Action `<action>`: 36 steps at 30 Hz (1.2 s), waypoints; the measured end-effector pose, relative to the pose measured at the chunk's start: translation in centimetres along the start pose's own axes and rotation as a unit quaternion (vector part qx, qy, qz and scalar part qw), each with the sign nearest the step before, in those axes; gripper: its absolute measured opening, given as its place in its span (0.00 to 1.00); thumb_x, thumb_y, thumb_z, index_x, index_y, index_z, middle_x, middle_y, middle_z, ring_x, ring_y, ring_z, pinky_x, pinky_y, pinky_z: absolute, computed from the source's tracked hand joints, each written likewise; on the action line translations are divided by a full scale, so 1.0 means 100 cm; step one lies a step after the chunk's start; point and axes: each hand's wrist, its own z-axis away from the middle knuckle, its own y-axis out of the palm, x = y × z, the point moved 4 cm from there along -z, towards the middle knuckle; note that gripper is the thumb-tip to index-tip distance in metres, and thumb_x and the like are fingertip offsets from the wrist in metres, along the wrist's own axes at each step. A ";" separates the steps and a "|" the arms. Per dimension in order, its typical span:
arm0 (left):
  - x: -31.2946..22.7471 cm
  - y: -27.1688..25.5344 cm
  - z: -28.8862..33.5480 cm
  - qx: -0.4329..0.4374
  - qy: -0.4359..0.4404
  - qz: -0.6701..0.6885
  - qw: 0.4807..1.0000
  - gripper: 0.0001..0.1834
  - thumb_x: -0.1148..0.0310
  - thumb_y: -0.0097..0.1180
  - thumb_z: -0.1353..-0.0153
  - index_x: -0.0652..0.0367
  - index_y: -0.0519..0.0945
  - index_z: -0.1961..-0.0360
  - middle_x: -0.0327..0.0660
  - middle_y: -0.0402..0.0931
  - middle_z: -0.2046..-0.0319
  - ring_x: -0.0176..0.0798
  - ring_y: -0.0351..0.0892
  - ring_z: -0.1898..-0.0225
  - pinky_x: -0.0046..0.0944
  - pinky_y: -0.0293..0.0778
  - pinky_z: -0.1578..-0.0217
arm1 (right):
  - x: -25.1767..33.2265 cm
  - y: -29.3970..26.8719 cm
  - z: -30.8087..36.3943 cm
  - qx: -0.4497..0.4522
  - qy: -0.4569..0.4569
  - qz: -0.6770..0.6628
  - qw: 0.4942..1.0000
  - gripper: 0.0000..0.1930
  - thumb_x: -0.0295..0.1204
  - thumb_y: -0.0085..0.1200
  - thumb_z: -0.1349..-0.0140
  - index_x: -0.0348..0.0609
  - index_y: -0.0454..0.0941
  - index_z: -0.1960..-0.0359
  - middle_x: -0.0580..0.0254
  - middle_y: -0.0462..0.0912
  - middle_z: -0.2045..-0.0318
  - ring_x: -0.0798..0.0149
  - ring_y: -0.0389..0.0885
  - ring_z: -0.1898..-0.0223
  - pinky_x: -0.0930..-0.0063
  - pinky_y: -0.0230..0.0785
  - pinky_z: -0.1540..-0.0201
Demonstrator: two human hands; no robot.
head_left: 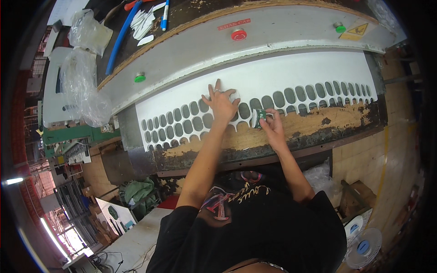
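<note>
A long white sheet (282,68), punched with rows of oval holes along its near side, lies across the worn work board (300,125). My left hand (221,103) rests on the middle of the sheet with its fingers spread. By its fingertips is a whitish oval patch (234,96); whether this is a loose piece I cannot tell. Just to the right, my right hand (273,125) grips a small green-and-white block (258,118) between thumb and fingers, over the near row of holes. Its exact kind cannot be made out.
Behind the sheet runs a grey machine beam (191,63) with a red push button (238,34), a green button (139,78) at left and another green button (339,27) at right. Above it lie white offcuts (144,22), a blue marker (165,16) and a blue tube (122,38). Plastic bags (84,86) hang left.
</note>
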 end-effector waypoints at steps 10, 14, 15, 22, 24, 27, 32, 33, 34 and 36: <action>-0.003 0.008 0.002 -0.013 0.103 -0.045 0.994 0.11 0.63 0.67 0.45 0.49 0.87 0.60 0.56 0.61 0.30 0.68 0.49 0.26 0.76 0.39 0.32 | -0.007 0.022 0.004 0.037 0.018 -0.019 0.999 0.18 0.26 0.55 0.28 0.43 0.62 0.42 0.59 0.82 0.54 0.73 0.78 0.59 0.75 0.75 0.59; 0.003 0.001 0.018 -0.141 0.078 0.087 0.983 0.09 0.66 0.67 0.46 0.58 0.85 0.65 0.54 0.74 0.42 0.60 0.63 0.33 0.68 0.50 0.34 | -0.005 0.019 0.007 0.016 0.015 -0.011 1.000 0.18 0.26 0.55 0.28 0.43 0.62 0.43 0.60 0.82 0.55 0.73 0.78 0.59 0.75 0.75 0.60; -0.004 -0.009 0.020 -0.136 0.083 0.088 0.983 0.09 0.66 0.67 0.46 0.58 0.85 0.65 0.54 0.74 0.42 0.60 0.63 0.33 0.68 0.50 0.34 | -0.005 0.015 0.008 0.018 0.008 -0.012 1.000 0.18 0.27 0.55 0.28 0.43 0.62 0.43 0.61 0.82 0.55 0.74 0.78 0.59 0.75 0.75 0.61; 0.010 0.006 0.010 -0.073 0.043 0.102 0.991 0.14 0.67 0.70 0.50 0.62 0.86 0.63 0.51 0.83 0.68 0.54 0.83 0.64 0.52 0.77 0.58 | -0.006 0.002 0.008 -0.015 0.007 -0.010 1.000 0.17 0.27 0.55 0.28 0.43 0.62 0.44 0.61 0.81 0.56 0.73 0.78 0.59 0.75 0.75 0.60; 0.006 0.007 0.007 -0.057 -0.023 0.101 0.993 0.17 0.64 0.70 0.47 0.62 0.86 0.59 0.52 0.84 0.65 0.56 0.84 0.63 0.53 0.77 0.60 | -0.002 0.002 0.009 -0.022 0.006 -0.011 1.000 0.17 0.27 0.55 0.28 0.43 0.63 0.44 0.60 0.81 0.56 0.73 0.78 0.59 0.75 0.75 0.60; -0.012 0.000 0.012 -0.046 -0.008 -0.027 0.999 0.19 0.61 0.69 0.45 0.60 0.86 0.55 0.53 0.85 0.63 0.56 0.85 0.60 0.54 0.77 0.57 | 0.000 0.000 0.011 -0.026 0.003 -0.015 1.000 0.17 0.27 0.56 0.28 0.43 0.63 0.44 0.60 0.81 0.56 0.73 0.78 0.59 0.75 0.75 0.60; -0.010 -0.002 0.012 -0.014 -0.020 -0.032 0.999 0.13 0.62 0.65 0.41 0.60 0.85 0.61 0.52 0.84 0.64 0.57 0.83 0.59 0.57 0.71 0.55 | 0.002 -0.003 0.017 -0.025 -0.004 -0.027 0.999 0.17 0.26 0.56 0.29 0.43 0.63 0.45 0.61 0.81 0.56 0.73 0.78 0.59 0.76 0.74 0.60; -0.009 -0.001 0.013 0.008 -0.032 -0.026 0.999 0.12 0.62 0.64 0.41 0.59 0.85 0.62 0.51 0.83 0.65 0.56 0.83 0.59 0.57 0.71 0.55 | -0.001 -0.006 0.021 -0.026 -0.007 -0.022 0.999 0.16 0.26 0.56 0.29 0.43 0.63 0.45 0.61 0.81 0.56 0.73 0.78 0.58 0.76 0.74 0.60; -0.009 0.001 0.013 0.009 -0.032 -0.026 0.999 0.12 0.62 0.64 0.41 0.59 0.85 0.62 0.51 0.83 0.65 0.56 0.83 0.59 0.57 0.71 0.55 | -0.003 -0.009 0.024 -0.026 -0.011 -0.017 0.999 0.16 0.26 0.56 0.29 0.44 0.64 0.45 0.62 0.81 0.56 0.73 0.78 0.58 0.76 0.74 0.61; -0.004 0.006 0.014 -0.026 0.000 -0.050 0.998 0.11 0.64 0.64 0.41 0.60 0.85 0.62 0.51 0.82 0.65 0.56 0.81 0.58 0.56 0.70 0.54 | -0.004 -0.009 0.025 -0.027 -0.010 -0.020 0.999 0.16 0.26 0.56 0.29 0.44 0.64 0.45 0.62 0.81 0.56 0.74 0.78 0.58 0.77 0.74 0.61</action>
